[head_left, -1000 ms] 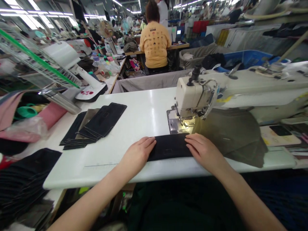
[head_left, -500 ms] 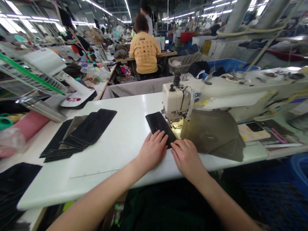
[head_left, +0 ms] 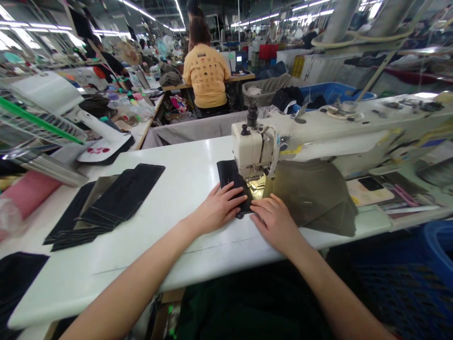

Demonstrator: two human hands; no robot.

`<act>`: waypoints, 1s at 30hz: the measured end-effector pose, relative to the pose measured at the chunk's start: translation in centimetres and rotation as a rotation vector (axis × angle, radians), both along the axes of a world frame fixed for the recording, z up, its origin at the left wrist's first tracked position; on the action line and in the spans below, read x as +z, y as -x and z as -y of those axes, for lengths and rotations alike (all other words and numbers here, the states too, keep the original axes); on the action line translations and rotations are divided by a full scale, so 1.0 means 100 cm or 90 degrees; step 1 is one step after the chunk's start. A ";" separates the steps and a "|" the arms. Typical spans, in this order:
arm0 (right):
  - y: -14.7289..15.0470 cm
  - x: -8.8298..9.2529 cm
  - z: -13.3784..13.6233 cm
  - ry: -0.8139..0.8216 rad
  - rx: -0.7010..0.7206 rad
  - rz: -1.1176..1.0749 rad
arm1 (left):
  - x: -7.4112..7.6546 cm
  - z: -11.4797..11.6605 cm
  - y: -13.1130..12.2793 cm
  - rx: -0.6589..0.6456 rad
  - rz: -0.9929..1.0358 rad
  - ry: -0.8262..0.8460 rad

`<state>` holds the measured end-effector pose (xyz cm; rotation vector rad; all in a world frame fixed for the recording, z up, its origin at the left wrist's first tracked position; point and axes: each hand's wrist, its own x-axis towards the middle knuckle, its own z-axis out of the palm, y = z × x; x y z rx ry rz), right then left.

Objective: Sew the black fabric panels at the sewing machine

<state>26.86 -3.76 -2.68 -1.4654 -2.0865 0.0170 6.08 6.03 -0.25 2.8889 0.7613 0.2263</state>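
A black fabric piece (head_left: 228,175) lies on the white table (head_left: 184,189), running under the head of the cream sewing machine (head_left: 253,148). My left hand (head_left: 220,208) rests flat on the near end of that piece, fingers stretched toward the needle. Just to its right, my right hand (head_left: 275,221) lies flat at the piece's edge, below the lit needle plate and beside a folded olive-grey cloth (head_left: 313,196). Both hands press down and grip nothing.
A fanned stack of black fabric pieces (head_left: 109,203) lies at the table's left. A white iron-like device (head_left: 102,148) and pink rolls (head_left: 28,189) sit further left. A phone and papers (head_left: 371,186) lie right of the machine. A person in a yellow shirt (head_left: 207,75) sits beyond.
The black piece was turned from lying crosswise at the table's front edge to pointing away, then pushed further under the machine head. Both hands moved forward with it.
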 end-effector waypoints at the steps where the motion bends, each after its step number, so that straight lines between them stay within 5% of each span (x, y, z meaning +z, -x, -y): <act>1: 0.000 0.000 0.001 -0.003 -0.003 -0.004 | 0.000 0.000 0.000 -0.001 0.002 0.002; 18: 0.001 -0.005 -0.001 -0.009 -0.023 0.003 | 0.002 -0.006 -0.005 0.009 -0.010 0.042; 30: 0.000 -0.004 -0.005 -0.009 -0.035 0.018 | -0.002 -0.008 -0.005 0.011 -0.020 -0.029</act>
